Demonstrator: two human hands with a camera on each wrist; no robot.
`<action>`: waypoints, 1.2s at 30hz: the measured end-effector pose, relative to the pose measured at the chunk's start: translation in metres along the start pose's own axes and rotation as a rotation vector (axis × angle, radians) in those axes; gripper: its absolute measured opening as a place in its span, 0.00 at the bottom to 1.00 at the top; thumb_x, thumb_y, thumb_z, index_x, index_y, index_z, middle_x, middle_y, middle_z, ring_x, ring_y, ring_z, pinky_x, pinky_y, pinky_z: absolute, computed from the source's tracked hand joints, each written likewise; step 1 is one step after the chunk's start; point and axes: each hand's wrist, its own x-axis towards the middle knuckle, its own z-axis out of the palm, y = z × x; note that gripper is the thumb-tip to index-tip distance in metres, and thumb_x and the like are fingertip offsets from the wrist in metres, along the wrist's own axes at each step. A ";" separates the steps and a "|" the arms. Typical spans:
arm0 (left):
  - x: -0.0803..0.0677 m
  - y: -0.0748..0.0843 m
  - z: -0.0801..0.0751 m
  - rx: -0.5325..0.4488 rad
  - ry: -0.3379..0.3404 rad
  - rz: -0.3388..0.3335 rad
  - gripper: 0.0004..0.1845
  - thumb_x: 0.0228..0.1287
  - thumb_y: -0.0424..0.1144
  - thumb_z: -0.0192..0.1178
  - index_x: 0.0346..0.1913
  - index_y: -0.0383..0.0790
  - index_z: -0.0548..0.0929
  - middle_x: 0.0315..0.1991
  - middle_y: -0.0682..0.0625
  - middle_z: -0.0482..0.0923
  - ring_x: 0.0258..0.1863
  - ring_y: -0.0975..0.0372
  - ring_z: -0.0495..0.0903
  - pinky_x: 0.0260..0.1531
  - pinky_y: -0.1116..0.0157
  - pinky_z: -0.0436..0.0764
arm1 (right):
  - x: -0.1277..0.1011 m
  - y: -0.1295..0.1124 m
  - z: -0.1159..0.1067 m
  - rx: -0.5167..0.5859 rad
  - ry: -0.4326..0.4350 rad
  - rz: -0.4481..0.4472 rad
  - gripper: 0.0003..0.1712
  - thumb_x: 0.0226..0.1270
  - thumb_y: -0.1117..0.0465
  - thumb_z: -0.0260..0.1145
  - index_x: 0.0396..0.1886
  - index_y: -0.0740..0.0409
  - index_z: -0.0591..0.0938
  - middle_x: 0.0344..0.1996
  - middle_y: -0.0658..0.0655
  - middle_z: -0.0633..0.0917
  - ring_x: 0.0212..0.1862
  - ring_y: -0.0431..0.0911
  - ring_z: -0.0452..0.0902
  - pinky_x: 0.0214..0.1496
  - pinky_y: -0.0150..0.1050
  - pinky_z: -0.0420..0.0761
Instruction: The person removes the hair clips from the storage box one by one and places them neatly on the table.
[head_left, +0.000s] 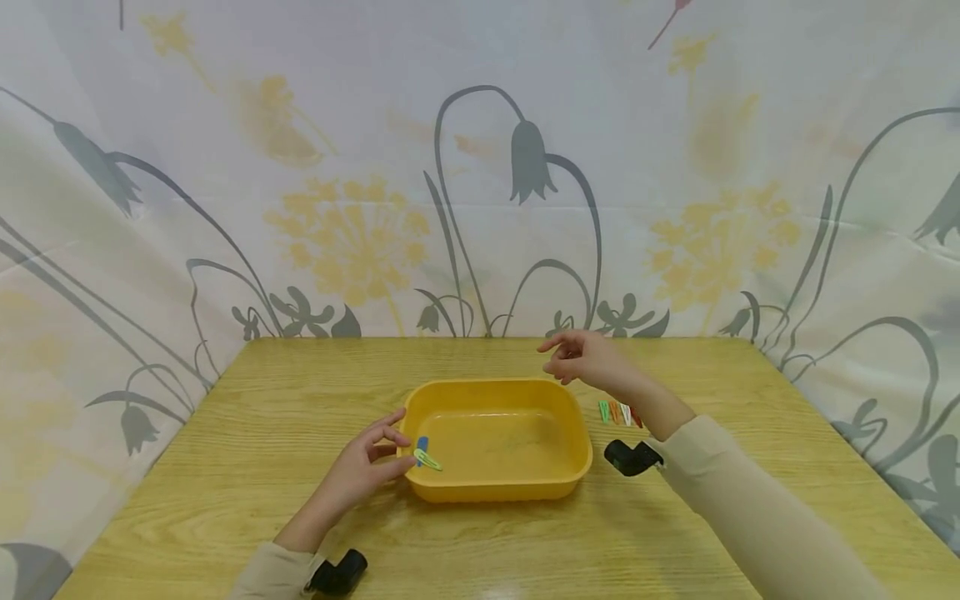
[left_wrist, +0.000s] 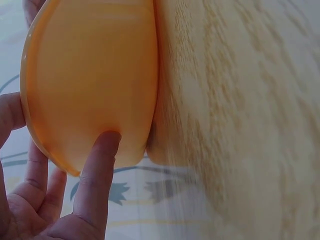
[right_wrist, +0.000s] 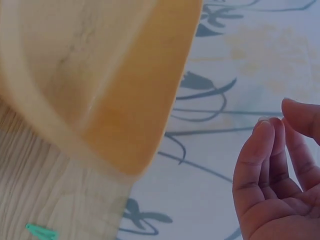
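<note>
A yellow plastic basin stands on the wooden table. My left hand holds its left side, with one finger against the outer wall and others at the rim. Close to those fingertips, inside the basin at its left end, a lime-green snap hair clip overlaps a blue clip. My right hand hovers by the far right corner, its fingers loosely bent. Nothing shows between thumb and fingers in the right wrist view.
Right of the basin lies a short row of hair clips: green, orange, white and red. A flower-patterned cloth hangs behind the table. Black wrist-worn devices stick out from both sleeves.
</note>
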 end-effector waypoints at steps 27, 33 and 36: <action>-0.003 0.003 -0.004 -0.021 0.004 -0.058 0.13 0.58 0.35 0.65 0.42 0.31 0.77 0.70 0.44 0.56 0.57 0.42 0.69 0.45 0.63 0.79 | 0.068 -0.007 0.086 0.039 -0.267 -0.049 0.18 0.61 0.66 0.65 0.50 0.67 0.76 0.30 0.59 0.79 0.34 0.58 0.77 0.42 0.49 0.80; -0.002 0.003 -0.002 -0.003 0.000 -0.037 0.13 0.58 0.36 0.65 0.42 0.32 0.77 0.69 0.44 0.57 0.56 0.44 0.70 0.54 0.56 0.73 | 0.081 -0.001 0.109 -0.009 -0.347 -0.080 0.14 0.60 0.70 0.64 0.46 0.66 0.78 0.28 0.60 0.81 0.34 0.60 0.78 0.39 0.47 0.81; -0.001 0.003 0.000 0.006 -0.004 -0.013 0.13 0.58 0.35 0.65 0.42 0.31 0.77 0.69 0.43 0.57 0.55 0.45 0.71 0.56 0.53 0.70 | 0.083 0.000 0.118 -0.065 -0.380 -0.100 0.13 0.59 0.70 0.65 0.45 0.65 0.79 0.27 0.58 0.82 0.32 0.56 0.79 0.37 0.43 0.82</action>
